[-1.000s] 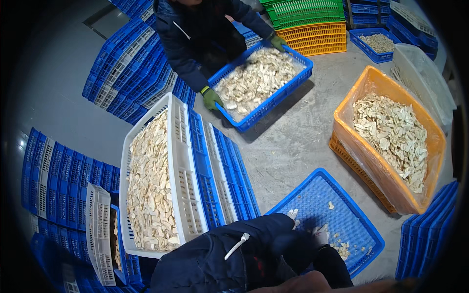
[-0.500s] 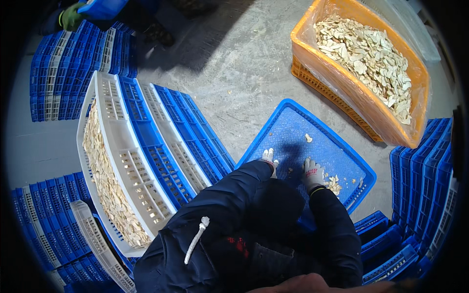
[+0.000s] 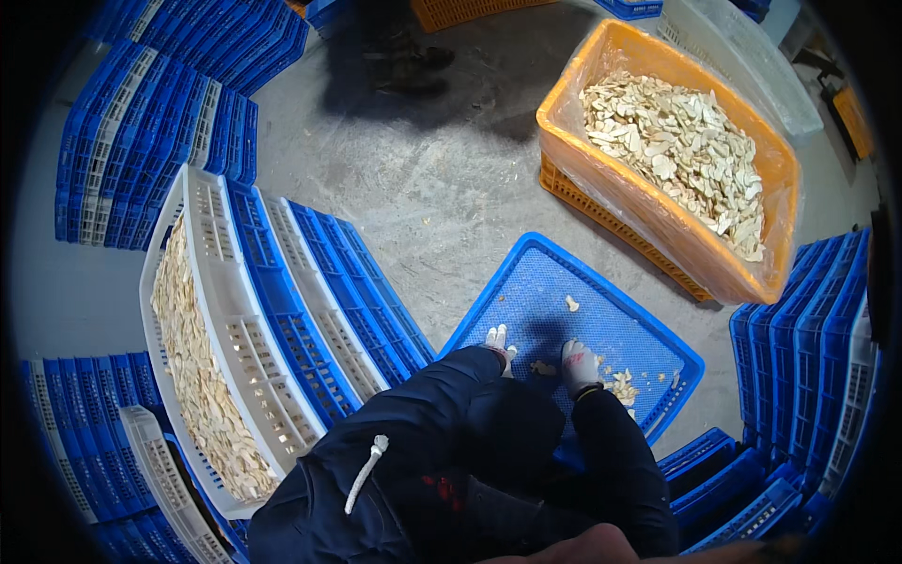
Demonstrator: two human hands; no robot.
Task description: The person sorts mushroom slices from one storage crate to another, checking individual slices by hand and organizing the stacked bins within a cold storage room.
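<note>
Below me lies a blue mesh-bottomed tray with several pale dried slices scattered in it. My left hand, in a white glove, is at the tray's left side with its fingers apart and nothing in them. Inside the tray my right hand, gloved too, reaches down with its fingers pointing away from me, and I see nothing held in it. A small heap of slices lies just right of that hand. One slice sits alone farther up the mesh, and a few pieces lie between my hands.
An orange crate, lined with clear plastic and full of pale slices, stands at the far right. On my left is a stack of white and blue crates, the top one filled with slices. More blue crates rise at right. A person's shoes show at the top.
The view has shifted a little. My right hand's fingers look closer together, over nearly the same part of the tray. The person with a blue crate has left the top left; shoes now show at top centre.
</note>
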